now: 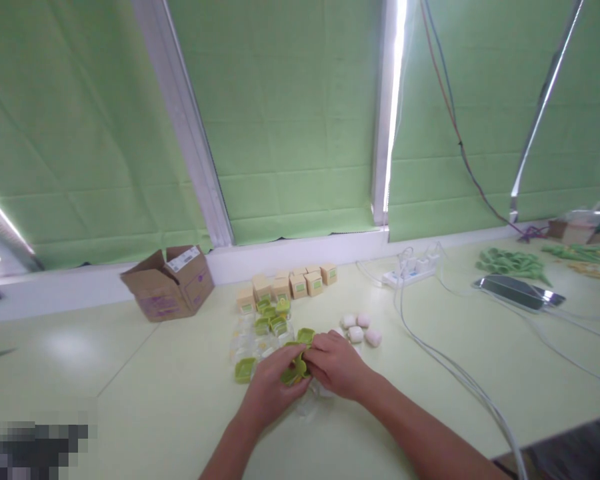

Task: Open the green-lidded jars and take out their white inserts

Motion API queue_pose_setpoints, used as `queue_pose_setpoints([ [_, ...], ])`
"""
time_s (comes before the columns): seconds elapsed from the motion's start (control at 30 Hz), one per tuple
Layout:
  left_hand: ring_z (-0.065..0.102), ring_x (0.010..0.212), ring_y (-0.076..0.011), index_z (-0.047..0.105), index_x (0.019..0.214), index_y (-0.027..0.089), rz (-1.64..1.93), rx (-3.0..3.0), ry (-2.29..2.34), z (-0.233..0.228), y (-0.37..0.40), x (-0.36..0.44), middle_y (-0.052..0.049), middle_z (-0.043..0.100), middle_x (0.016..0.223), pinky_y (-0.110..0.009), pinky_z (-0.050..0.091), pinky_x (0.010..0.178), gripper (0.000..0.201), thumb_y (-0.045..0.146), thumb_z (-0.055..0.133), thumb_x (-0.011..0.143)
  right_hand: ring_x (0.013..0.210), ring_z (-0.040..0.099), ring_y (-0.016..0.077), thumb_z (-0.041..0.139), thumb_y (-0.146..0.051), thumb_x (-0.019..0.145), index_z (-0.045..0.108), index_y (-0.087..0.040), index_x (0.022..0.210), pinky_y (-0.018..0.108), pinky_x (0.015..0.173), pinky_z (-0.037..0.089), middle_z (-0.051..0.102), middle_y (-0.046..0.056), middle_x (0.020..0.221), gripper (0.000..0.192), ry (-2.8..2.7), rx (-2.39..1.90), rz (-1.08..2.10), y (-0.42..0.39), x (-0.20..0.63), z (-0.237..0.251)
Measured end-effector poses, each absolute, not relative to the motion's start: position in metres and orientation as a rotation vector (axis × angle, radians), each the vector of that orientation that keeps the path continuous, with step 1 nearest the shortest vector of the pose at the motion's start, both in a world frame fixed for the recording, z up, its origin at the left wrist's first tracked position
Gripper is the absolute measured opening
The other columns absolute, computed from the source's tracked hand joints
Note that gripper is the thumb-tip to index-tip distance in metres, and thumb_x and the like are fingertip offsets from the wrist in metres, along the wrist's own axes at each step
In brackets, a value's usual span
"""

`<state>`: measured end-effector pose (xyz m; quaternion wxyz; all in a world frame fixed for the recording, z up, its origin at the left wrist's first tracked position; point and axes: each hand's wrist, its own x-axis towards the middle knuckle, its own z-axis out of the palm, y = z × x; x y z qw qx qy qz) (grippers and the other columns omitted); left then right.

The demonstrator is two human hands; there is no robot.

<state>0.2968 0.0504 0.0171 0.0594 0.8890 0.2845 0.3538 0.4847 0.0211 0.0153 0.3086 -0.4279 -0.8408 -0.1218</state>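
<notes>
My left hand [275, 383] is closed around a small green plastic piece [296, 369], and its thumb and fingers frame the piece. From the other side my right hand [337, 363] pinches that same piece. More green square lids [246, 369] and clear plastic containers [250, 341] lie just beyond and left of my hands. Another green lid [306, 335] sits right behind my fingertips. Below my hands is a clear, crinkled plastic piece [307, 405], partly covered. Small pale rolls [355, 333], white and pinkish, rest to the right of my right hand.
Behind the lids stand several small tan boxes [298, 287]. An open cardboard box [173, 287] is at back left. To the right are a power strip [410, 272] with trailing cables, a dark flat device [520, 293] and a pile of green strips [513, 265].
</notes>
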Motion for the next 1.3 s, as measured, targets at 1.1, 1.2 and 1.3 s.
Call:
queue_pose_setpoints([
  [1.1, 0.059, 0.108, -0.0205, 0.056, 0.121, 0.021, 0.996, 2.718, 0.844, 0.0146, 0.0529, 0.2915, -0.008, 0.062, 0.116, -0.035, 0.049, 0.095, 0.050, 0.020, 0.065, 0.072, 0.085, 0.049, 0.0156, 0.049, -0.020, 0.088, 0.059, -0.016, 0.095, 0.028, 0.068, 0.030, 0.058, 0.005, 0.091, 0.012, -2.341, -1.107, -0.229, 0.0184, 0.4878, 0.0204],
  [1.2, 0.060, 0.107, -0.0206, 0.056, 0.121, 0.022, 0.971, 2.717, 0.862, 0.0145, 0.0529, 0.2904, -0.007, 0.063, 0.116, -0.034, 0.049, 0.095, 0.049, 0.021, 0.065, 0.072, 0.085, 0.049, 0.0154, 0.049, -0.022, 0.089, 0.059, -0.016, 0.096, 0.028, 0.069, 0.030, 0.058, 0.005, 0.090, 0.013, -2.323, -1.091, -0.230, 0.0195, 0.4878, 0.0178],
  [1.3, 0.060, 0.106, -0.0203, 0.057, 0.121, 0.022, 0.984, 2.714, 0.852, 0.0146, 0.0526, 0.2896, -0.007, 0.063, 0.116, -0.033, 0.049, 0.094, 0.050, 0.021, 0.066, 0.072, 0.083, 0.050, 0.0145, 0.051, -0.024, 0.089, 0.060, -0.018, 0.093, 0.028, 0.068, 0.029, 0.058, 0.003, 0.089, 0.012, -2.282, -1.074, -0.247, 0.0217, 0.4886, 0.0154],
])
